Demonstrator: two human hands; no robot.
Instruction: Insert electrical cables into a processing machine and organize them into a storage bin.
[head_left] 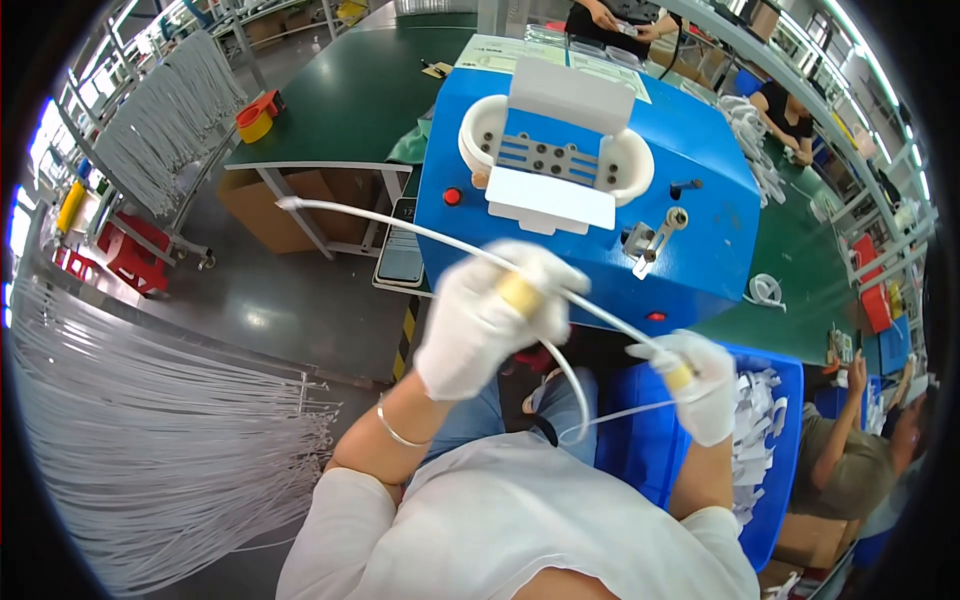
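Note:
A white cable (420,229) runs slantwise in front of me, its far left end out over the floor. My left hand (485,320), in a white glove with yellow tape on a finger, is closed round the middle of it. My right hand (702,385), gloved and taped likewise, pinches the cable further right, and a thinner strand shows beside it. Below my left hand a loop of cable (580,395) hangs over my lap. Just ahead stands a blue machine (690,150) with a metal fixture (545,155) between raised white guards and a small lever (662,240).
At my right a blue bin (790,440) holds white scraps. Many white cables (170,430) hang at the left, more on a rack (165,120) behind. A phone-like device (402,255) lies beside the machine. Green tables (370,90) stand beyond; other people (850,460) work nearby.

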